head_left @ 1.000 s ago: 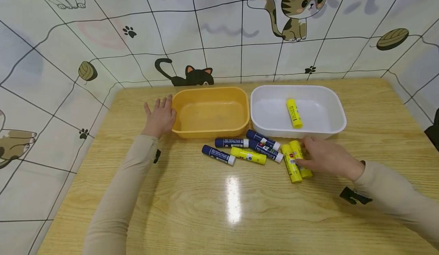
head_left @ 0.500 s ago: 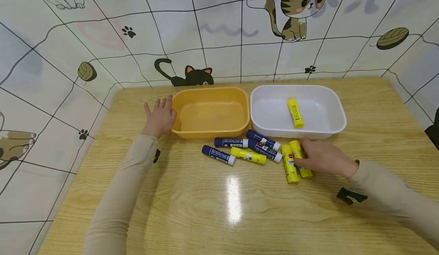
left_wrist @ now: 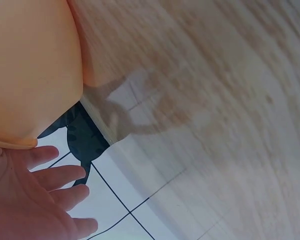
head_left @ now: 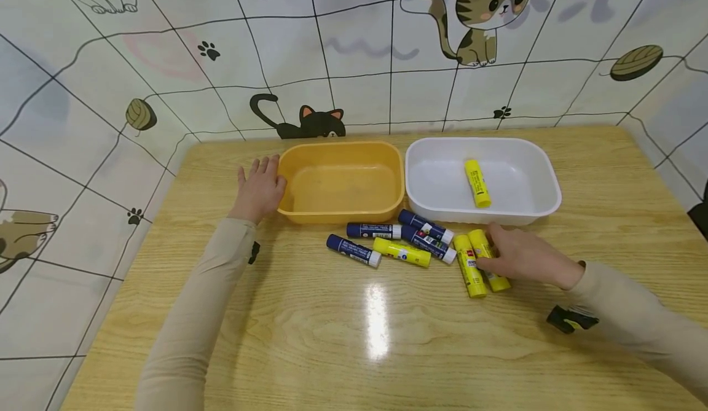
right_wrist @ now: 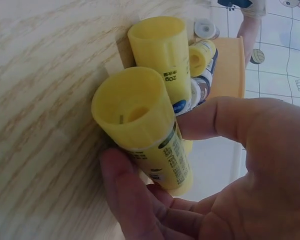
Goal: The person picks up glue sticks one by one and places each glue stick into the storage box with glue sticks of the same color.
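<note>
My right hand [head_left: 528, 256] pinches a yellow glue stick [right_wrist: 162, 160] between thumb and fingers, just in front of the white tub [head_left: 539, 208]. Close along its left side lies another yellow glue stick [head_left: 470, 270]. My left hand [head_left: 259, 188] rests against the left rim of the orange tub [head_left: 340, 217], fingers spread and fairly straight. In the left wrist view those fingers extend past the rim, holding nothing. One yellow glue stick [head_left: 477, 183] lies inside the white tub.
Several navy glue sticks with white ends, such as the leftmost navy glue stick [head_left: 353, 250], lie before the tubs. A yellow glue stick [head_left: 401, 252] lies among them. The wooden table [head_left: 310, 337] meets a cat-patterned backdrop [head_left: 359, 61] behind the tubs.
The right hand's glue stick has turned slightly, its near end swinging right. The neighbouring yellow stick has shifted a little. The left hand stays at the orange tub.
</note>
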`<action>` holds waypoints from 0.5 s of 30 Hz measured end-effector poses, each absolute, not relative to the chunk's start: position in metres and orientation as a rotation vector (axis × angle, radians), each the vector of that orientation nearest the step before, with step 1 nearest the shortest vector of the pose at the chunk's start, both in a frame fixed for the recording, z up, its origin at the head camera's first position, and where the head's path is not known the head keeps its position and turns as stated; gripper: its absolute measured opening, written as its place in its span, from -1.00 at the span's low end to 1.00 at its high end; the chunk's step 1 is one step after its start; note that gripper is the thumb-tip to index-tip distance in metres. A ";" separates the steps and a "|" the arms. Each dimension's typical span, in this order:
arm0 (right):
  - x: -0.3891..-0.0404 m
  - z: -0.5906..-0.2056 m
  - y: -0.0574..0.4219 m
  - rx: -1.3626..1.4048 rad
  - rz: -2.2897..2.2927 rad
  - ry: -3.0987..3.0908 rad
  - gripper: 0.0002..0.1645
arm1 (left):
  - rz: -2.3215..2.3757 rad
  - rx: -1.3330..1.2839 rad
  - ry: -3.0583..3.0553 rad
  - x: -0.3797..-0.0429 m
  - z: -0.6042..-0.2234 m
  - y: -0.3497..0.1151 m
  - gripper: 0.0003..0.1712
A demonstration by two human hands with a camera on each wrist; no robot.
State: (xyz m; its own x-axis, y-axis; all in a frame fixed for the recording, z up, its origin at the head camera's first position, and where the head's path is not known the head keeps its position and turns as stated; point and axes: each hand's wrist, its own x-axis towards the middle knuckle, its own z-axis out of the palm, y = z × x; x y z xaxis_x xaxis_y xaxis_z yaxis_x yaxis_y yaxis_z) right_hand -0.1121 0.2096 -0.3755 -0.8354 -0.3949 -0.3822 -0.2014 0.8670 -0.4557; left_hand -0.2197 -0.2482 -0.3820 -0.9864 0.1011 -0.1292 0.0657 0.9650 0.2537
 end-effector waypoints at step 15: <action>-0.108 -0.357 0.210 -0.448 -0.592 2.580 -0.47 | 0.416 0.117 2.987 -0.218 -0.382 -0.247 -0.34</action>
State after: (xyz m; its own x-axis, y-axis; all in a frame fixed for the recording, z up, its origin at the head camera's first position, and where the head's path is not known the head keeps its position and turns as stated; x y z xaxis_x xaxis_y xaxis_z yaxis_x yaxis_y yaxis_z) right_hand -0.1077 0.2103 -0.3565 -0.8444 -0.4017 -0.3545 -0.2069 0.8548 -0.4759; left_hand -0.2185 -0.2473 -0.3820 -0.9894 0.0934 -0.1111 0.0595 0.9592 0.2764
